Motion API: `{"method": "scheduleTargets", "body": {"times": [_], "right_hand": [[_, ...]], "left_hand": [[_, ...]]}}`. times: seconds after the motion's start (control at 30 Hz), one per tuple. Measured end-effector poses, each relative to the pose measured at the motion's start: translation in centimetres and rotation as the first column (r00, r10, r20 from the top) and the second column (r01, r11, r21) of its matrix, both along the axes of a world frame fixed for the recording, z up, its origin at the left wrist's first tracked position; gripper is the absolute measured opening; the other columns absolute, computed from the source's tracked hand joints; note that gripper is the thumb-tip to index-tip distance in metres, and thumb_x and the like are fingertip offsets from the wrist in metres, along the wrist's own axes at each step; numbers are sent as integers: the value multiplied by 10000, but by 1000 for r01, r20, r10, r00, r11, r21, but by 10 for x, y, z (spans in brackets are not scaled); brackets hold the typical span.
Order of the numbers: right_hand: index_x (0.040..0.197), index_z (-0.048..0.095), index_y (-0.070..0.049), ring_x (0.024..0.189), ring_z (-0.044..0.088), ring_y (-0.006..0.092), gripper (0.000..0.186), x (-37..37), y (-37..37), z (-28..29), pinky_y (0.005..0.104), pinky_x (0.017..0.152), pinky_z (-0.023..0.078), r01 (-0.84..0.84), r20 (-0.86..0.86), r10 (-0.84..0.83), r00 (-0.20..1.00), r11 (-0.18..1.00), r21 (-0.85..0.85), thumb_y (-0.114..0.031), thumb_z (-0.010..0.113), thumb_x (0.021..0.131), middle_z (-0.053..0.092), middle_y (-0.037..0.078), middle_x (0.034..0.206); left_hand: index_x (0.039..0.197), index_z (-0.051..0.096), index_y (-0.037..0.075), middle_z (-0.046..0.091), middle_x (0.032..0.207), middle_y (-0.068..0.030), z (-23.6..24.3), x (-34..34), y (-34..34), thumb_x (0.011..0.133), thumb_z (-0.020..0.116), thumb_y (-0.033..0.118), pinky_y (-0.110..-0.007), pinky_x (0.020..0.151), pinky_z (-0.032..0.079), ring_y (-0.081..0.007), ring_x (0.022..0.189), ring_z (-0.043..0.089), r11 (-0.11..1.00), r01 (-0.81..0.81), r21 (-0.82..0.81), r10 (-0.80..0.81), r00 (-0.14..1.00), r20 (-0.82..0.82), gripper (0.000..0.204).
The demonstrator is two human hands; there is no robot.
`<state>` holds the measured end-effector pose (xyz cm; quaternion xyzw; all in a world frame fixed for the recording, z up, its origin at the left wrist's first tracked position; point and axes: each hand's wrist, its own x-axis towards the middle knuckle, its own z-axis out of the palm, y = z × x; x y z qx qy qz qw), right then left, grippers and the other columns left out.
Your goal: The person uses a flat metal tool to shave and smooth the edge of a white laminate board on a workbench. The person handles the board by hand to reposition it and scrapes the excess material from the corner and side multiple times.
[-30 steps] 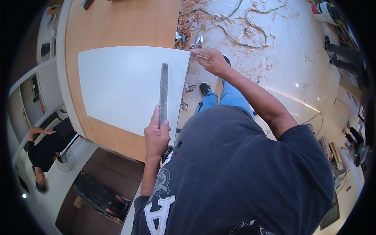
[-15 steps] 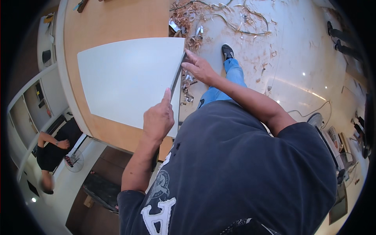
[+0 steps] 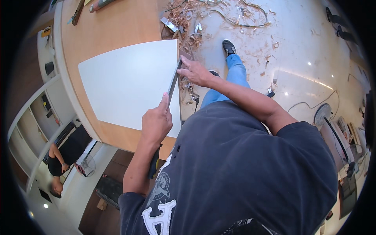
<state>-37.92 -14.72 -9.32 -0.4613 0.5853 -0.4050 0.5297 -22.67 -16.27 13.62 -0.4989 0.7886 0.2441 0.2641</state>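
A white board [image 3: 127,82] with a curved far edge lies on a wooden tabletop [image 3: 102,23]. My left hand [image 3: 156,121] is closed round the near end of a long flat metal file [image 3: 172,83], index finger stretched along it. The file lies slanted at the board's right edge. My right hand [image 3: 196,72] grips the file's far end with fingertips and thumb.
Tools [image 3: 98,4] lie at the table's far end. Wood shavings [image 3: 184,23] and a cable [image 3: 243,23] are on the floor. A standing fan [image 3: 322,114] is at right. A person in black [image 3: 70,149] is at left; another's legs [image 3: 340,27] show upper right.
The file has moved from upright on the board's face to a slant at its right edge. My right hand has come from the board's far corner onto the file's tip.
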Motion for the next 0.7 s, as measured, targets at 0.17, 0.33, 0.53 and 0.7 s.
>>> {"method": "scheduleTargets", "body": {"times": [0.17, 0.33, 0.53, 0.7], "right_hand": [[1430, 375, 106, 1175, 572, 463, 764, 0, 2, -39, 458, 1004, 455, -44, -93, 51, 994, 996, 76, -420, 609, 928, 585, 347, 1238], [1410, 394, 90, 1110, 602, 473, 732, -7, 4, 12, 488, 950, 476, -107, -9, 109, 994, 986, 128, -418, 609, 929, 613, 345, 1171], [1403, 388, 56, 1075, 611, 481, 692, 19, 25, -21, 486, 920, 486, -23, -7, 24, 1000, 994, 111, -400, 604, 930, 641, 330, 1111], [1390, 398, 46, 1078, 610, 475, 664, 10, 21, -10, 493, 914, 485, -180, 48, 173, 984, 948, 263, -383, 614, 930, 643, 315, 1120]], "left_hand": [[1406, 510, 83, 647, 718, -247, -38, -2, -3, 893, 559, 108, -504, 641, 516, -425, 650, 643, 997, 67, 38, -68, 997, 23, 515], [1401, 514, 73, 643, 704, -241, -4, 9, 9, 894, 560, 113, -505, 639, 515, -421, 643, 642, 999, 30, 21, -31, 999, 19, 511], [1383, 508, -1, 646, 659, -193, -29, 23, 23, 863, 552, 78, -480, 580, 511, -373, 584, 641, 993, 115, -14, -115, 992, -47, 527], [1405, 505, 45, 646, 703, -221, -40, 24, 26, 878, 573, 91, -497, 619, 514, -400, 628, 643, 995, 94, 46, -96, 994, 45, 534]]}}
